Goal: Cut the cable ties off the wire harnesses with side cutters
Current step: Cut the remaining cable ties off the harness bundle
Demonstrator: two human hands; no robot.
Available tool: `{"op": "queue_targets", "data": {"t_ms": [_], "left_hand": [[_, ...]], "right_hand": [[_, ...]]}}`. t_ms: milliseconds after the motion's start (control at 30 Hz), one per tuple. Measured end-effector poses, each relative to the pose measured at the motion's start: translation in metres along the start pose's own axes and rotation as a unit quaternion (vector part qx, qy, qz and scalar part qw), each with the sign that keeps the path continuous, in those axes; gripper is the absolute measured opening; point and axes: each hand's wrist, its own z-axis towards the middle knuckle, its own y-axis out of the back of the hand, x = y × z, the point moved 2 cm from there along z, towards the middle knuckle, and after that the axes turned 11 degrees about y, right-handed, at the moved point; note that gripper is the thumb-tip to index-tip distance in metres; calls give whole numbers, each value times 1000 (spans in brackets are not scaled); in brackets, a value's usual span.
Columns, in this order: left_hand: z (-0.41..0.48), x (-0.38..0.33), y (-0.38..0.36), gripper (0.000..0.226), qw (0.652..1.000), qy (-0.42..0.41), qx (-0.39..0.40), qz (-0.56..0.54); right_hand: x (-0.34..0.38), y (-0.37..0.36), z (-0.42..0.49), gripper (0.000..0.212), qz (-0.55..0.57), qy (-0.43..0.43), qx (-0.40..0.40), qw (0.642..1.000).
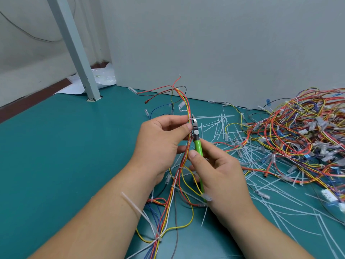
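My left hand [160, 141] pinches a wire harness [183, 156] of red, yellow, orange and white wires, holding it upright above the green table. My right hand [218, 172] grips the green-handled side cutters [197, 144]. Their metal jaws [194, 122] sit against the bundle right beside my left thumb and fingertips, at a small white cable tie [189, 119]. More white ties [180, 167] bind the same harness lower down, and one long tie [157, 237] lies near my left forearm.
A large tangle of wire harnesses [296, 135] fills the right side of the table. Cut white tie strips [220, 124] are scattered between it and my hands. A grey post [78, 53] stands at the back left, a grey wall panel [224, 43] behind.
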Motion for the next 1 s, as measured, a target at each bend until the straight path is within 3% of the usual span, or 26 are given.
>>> {"op": "queue_targets", "data": {"t_ms": [1000], "left_hand": [[-2,1,-1,12,1000,-4,-2,13]], "right_hand": [[-6,1,1,15,0,3,-3,1000]]}}
